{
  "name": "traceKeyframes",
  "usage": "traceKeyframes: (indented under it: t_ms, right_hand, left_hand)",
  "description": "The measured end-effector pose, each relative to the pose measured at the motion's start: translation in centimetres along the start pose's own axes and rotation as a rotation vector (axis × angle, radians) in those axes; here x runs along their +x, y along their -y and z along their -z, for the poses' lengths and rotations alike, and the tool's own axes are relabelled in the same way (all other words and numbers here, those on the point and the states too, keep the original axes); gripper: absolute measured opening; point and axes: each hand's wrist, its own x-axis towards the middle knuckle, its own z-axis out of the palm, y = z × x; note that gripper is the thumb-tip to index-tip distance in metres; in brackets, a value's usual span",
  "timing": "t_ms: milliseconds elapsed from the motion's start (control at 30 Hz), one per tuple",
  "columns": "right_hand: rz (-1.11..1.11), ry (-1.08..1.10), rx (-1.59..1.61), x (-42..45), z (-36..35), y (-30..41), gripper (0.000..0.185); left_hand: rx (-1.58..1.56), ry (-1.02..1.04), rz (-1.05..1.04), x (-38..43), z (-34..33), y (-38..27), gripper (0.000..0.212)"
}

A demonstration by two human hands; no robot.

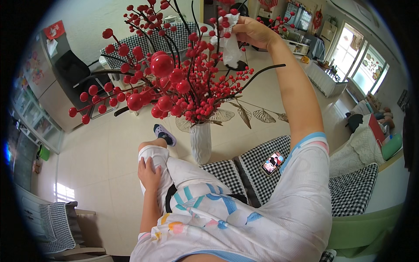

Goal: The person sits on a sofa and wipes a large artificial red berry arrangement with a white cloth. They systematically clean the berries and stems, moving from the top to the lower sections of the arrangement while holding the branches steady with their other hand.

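Note:
My right hand (254, 31) is raised at the top, its fingers pinched on a crumpled white tissue or thin cloth (231, 50). Part of that white piece wraps about a red-berry stem, and a loose end hangs down. Artificial red berry branches (199, 82) with dark stems spread from a white wavy-ribbed vase (200, 144). Gold openwork leaves (244, 114) stick out low on the right of the bunch. On the knee of my white trousers rests my left hand (150, 173), fingers apart and holding nothing.
A smartphone (272, 162) with a lit screen lies on the black-and-white checked seat cover (252, 163) beside me. Behind the branches are a black chair (72, 67) and a checked-cloth-covered piece of furniture (131, 46). A low table (322, 80) stands near the bright windows.

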Motion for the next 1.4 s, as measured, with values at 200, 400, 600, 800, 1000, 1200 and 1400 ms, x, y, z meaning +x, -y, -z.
traceKeyframes:
  t_ms: [200, 400, 600, 800, 1000, 1200, 1400]
  right_hand:
    - [0.022, 0.025, 0.066, 0.5, 0.9, -1.1, 0.030]
    - [0.113, -0.027, -0.014, 1.8, 2.2, -3.1, 0.026]
    - [0.134, -0.223, -0.128, 2.7, 2.5, -4.5, 0.026]
    - [0.210, -0.359, -0.183, 1.8, 1.0, -3.5, 0.029]
    - [0.157, -0.381, 0.029, 1.8, 2.1, -4.2, 0.027]
    - [0.180, -0.357, 0.072, 1.6, 4.0, -4.8, 0.023]
    - [0.349, -0.626, -0.271, 2.2, 5.9, -5.9, 0.023]
  left_hand:
    - [0.031, 0.001, 0.011, 0.1, 0.1, -0.2, 0.056]
    - [0.018, 0.004, 0.013, 0.1, 0.1, -0.2, 0.056]
    - [0.013, 0.006, 0.010, 0.0, 0.0, 0.0, 0.056]
    - [0.034, -0.005, 0.004, 0.0, 0.2, -0.1, 0.055]
    - [0.036, 0.001, 0.001, 0.1, 0.2, -0.3, 0.055]
    - [0.032, 0.005, 0.011, 0.0, 0.4, -0.5, 0.054]
    - [0.027, 0.005, 0.006, 0.2, 0.2, -0.5, 0.054]
